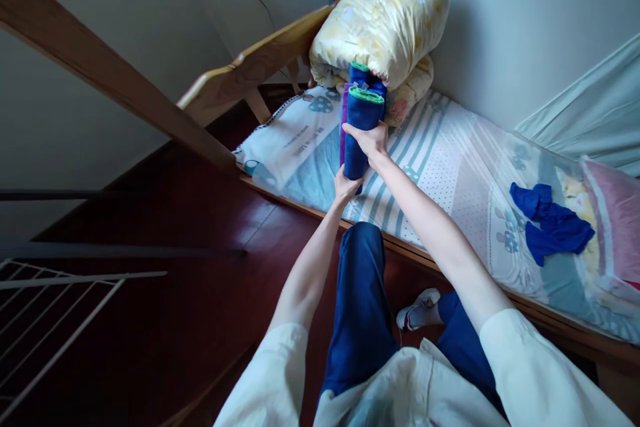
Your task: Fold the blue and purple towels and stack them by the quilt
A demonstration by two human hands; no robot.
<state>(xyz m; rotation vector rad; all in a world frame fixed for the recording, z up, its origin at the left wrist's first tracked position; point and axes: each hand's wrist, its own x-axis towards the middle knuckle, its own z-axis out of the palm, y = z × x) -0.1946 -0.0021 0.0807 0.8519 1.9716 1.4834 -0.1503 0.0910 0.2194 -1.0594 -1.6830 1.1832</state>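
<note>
A rolled dark blue cloth with a green edge point(363, 119) is held out over the bed's left part. My left hand point(347, 183) is closed round its lower end. Higher up, my right hand point(373, 140) wraps its side, with the thumb across the front. Directly behind the roll are another blue roll with green trim point(359, 73) and a strip of purple cloth point(343, 123). These rest near a rolled cream floral quilt point(385, 20). Whether my hands also grip the purple cloth is hidden.
Crumpled blue cloth point(553, 220) lies on the patterned bed sheet point(430, 180), beside a pink pillow point(615, 220). A wooden headboard point(265, 50) and slanting post point(115, 70) stand left. A white rack point(60, 280) is at lower left.
</note>
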